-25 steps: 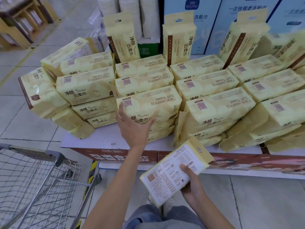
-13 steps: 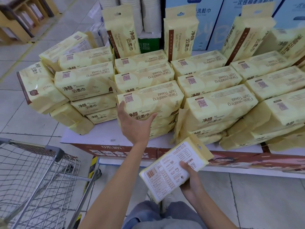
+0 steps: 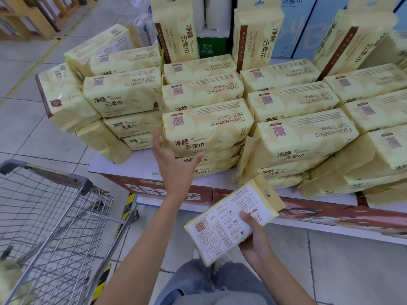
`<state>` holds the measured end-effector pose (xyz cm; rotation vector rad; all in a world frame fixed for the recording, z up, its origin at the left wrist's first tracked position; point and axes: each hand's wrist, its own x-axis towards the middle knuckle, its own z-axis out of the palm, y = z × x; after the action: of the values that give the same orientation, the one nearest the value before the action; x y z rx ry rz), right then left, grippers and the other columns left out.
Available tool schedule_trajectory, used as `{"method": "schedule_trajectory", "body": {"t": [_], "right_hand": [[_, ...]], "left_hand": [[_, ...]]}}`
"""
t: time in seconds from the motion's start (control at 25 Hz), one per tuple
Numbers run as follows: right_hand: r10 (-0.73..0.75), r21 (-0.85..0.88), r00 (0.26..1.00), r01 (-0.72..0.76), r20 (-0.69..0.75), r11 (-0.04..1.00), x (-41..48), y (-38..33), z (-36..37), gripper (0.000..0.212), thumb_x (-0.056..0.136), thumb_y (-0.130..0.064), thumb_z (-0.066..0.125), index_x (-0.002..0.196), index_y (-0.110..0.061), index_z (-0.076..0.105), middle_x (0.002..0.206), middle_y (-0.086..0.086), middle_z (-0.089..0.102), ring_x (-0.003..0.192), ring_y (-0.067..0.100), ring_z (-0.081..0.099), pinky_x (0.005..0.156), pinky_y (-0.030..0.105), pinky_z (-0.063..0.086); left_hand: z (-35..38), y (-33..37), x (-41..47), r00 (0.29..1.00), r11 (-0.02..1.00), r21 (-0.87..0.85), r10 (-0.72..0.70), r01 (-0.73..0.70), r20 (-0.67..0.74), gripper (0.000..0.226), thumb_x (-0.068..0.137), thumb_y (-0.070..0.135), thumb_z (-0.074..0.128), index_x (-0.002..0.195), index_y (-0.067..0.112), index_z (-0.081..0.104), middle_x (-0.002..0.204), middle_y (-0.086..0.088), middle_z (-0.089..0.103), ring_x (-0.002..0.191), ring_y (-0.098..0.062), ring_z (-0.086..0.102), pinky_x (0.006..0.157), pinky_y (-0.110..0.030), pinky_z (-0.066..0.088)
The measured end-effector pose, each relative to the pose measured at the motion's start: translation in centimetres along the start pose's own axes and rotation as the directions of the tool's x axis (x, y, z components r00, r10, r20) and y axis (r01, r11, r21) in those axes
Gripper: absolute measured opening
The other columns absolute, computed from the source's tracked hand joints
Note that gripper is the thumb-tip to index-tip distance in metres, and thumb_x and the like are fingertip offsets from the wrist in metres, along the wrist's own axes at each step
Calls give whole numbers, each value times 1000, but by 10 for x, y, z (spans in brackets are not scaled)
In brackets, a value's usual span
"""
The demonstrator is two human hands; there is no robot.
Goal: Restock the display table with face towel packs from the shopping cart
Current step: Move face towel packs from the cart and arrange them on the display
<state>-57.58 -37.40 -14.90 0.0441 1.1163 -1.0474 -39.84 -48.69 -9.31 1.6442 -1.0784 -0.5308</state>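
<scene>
Right, the display table (image 3: 136, 166) looks well filled from where I stand; yellow packs lie flat in stacks across most of its top, several layers deep, and upright packs (image 3: 176, 29) line the back in front of the blue boxes (image 3: 297, 25); so the bulk of the restocking looks done, I'd say. One face towel pack (image 3: 222, 227) is not yet on the table; it sits in the right hand (image 3: 253, 238), held low in front of the table's near edge, over the person's knees, printed back face up; the thumb lies across that face and the fingers curl underneath. The left hand (image 3: 174, 166) is up at the front stack (image 3: 207, 128) in the middle, fingers straight and spread, thumb out, gripping nothing; its palm faces the near side of that stack, and whether it presses the packs or stops just short I cannot tell; it reads to me as squaring the pile before another pack goes on. As for what is left: this pack needs a place, perhaps on that stack, perhaps at the near left corner where white tabletop shows; the shopping cart (image 3: 55, 216) stands to the left, close by the table, and through most of its wire I see only floor tiles; a pale yellow blur in its lower corner may be more packs, too smeared to say; few remain, I judge, if any.
</scene>
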Motion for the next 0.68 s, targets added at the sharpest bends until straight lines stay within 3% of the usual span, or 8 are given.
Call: {"method": "schedule_trajectory", "body": {"t": [0.16,0.24,0.28,0.36,0.44,0.56,0.68], "right_hand": [[19,-30,999,-18,36,999,-4,2,-2,41,69,-9,66,110,-10,61,113,16,69,103,32,66,89,51,50],[39,-58,997,-35,61,998,-6,5,-3,40,69,-8,65,110,-10,61,113,16,69,102,32,66,89,51,50],[51,-72,995,-45,80,996,-8,7,-3,40,70,-7,65,109,-10,62,113,15,69,101,31,67,89,51,50],[73,-87,989,-62,132,994,-11,13,-1,38,70,-7,64,108,-11,62,112,15,70,98,30,69,89,51,50],[99,-109,979,-80,178,991,-13,17,6,40,71,-7,63,110,-11,61,114,16,69,103,32,67,93,54,47],[141,-169,962,-103,233,980,-17,26,22,44,71,-6,65,115,-9,60,119,17,66,112,36,61,100,58,42],[184,-255,946,-114,268,960,-19,36,45,50,69,-4,71,117,-9,59,122,16,65,115,35,59,101,59,41]], "left_hand": [[-24,-6,-29,986,986,-36,-164,166,38,89,70,40,79,140,26,25,145,-2,39,130,-15,41,99,-29,36],[-41,-17,-52,937,956,12,-289,293,198,68,75,47,70,131,27,38,132,2,51,119,-15,51,94,-31,42],[-51,-24,-64,879,933,55,-353,355,322,60,76,50,65,127,28,43,128,4,54,117,-14,53,91,-27,42],[-73,-33,-87,682,876,161,-458,454,570,59,74,57,60,125,30,48,124,11,56,113,-8,54,83,-14,41],[-91,-42,-105,524,832,248,-515,497,678,68,69,60,69,127,29,48,120,14,58,104,-1,58,73,-9,45],[-115,-53,-114,488,796,280,-564,537,666,74,60,48,76,125,26,50,114,9,64,95,-2,65,72,-15,51],[-140,-56,-96,418,793,294,-549,534,723,69,54,50,77,115,23,58,105,9,69,91,-3,67,70,-15,50]]}}
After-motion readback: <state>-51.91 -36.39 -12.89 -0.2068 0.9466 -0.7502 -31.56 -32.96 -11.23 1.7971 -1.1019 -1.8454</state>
